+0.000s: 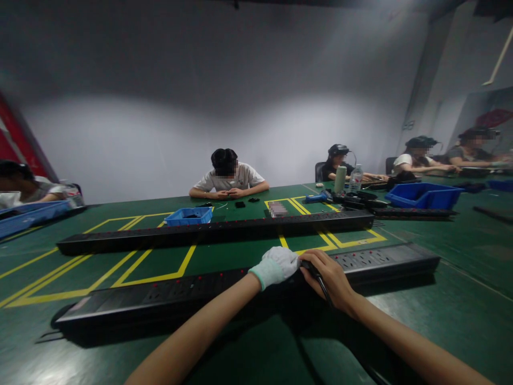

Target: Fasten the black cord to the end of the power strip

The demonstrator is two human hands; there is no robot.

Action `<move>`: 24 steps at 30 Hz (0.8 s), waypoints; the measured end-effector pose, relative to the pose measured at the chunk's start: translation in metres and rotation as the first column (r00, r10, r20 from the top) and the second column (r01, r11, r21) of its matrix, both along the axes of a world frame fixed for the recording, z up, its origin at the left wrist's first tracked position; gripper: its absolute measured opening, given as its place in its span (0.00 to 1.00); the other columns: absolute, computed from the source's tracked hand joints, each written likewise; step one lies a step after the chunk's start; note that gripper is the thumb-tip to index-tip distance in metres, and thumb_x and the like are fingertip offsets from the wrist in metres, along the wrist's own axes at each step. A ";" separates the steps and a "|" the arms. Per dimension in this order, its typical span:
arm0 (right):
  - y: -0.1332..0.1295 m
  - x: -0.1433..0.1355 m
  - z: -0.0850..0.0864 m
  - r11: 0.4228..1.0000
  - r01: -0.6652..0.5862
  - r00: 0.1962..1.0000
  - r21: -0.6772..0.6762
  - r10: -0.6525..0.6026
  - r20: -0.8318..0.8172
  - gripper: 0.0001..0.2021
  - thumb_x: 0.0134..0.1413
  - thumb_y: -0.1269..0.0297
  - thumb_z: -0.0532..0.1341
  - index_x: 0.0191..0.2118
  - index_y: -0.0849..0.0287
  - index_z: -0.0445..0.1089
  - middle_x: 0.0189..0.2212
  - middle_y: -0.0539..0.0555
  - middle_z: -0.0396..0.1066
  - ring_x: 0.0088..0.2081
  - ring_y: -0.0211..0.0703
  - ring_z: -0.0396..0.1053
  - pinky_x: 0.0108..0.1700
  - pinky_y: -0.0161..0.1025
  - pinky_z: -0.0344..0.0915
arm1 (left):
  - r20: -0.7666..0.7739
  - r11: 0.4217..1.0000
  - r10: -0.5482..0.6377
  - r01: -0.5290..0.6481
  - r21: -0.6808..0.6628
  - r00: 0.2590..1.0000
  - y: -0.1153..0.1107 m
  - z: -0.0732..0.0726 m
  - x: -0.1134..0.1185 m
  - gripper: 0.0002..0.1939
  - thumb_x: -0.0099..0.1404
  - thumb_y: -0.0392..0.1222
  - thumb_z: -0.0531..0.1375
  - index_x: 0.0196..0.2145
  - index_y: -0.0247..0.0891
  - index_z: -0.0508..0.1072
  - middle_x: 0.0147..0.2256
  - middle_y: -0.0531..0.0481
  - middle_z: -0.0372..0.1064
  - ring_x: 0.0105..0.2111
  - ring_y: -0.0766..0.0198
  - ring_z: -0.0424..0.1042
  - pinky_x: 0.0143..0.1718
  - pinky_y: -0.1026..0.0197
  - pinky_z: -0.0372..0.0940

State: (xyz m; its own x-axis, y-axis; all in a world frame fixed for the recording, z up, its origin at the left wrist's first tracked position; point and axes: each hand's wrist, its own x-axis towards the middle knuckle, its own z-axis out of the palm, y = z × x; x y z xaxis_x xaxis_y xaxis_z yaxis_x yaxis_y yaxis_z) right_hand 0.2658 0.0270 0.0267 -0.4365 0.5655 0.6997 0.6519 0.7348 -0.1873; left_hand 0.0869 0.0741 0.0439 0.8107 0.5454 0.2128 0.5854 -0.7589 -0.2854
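Observation:
A long black power strip [180,291] with a row of sockets and small red parts lies across the green table in front of me. My left hand [278,266], in a white glove, is closed at the middle of the strip; what its fingers hold is hidden. My bare right hand [329,278] touches it there, wrapped round a black cable-like tool [321,283] whose cord runs down toward the table's near edge. Behind lies a second long black strip [224,231], roughly parallel to the first.
Yellow tape lines mark the green table [473,321]. A small blue tray [189,216], a large blue bin [424,195], a green bottle [340,179] and a clear bottle [355,179] stand farther back. A person [228,176] sits opposite; others sit at both sides.

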 end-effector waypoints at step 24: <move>0.000 0.000 -0.001 1.000 -0.002 1.000 0.008 0.002 -0.007 0.10 0.59 0.71 0.54 0.46 0.55 0.64 0.43 0.57 0.69 0.44 0.49 0.68 0.47 0.47 0.67 | 0.003 1.000 0.017 -0.016 -0.026 1.000 0.001 0.000 0.000 0.14 0.70 0.37 0.46 0.38 0.33 0.71 0.36 0.42 0.72 0.38 0.57 0.72 0.40 0.54 0.68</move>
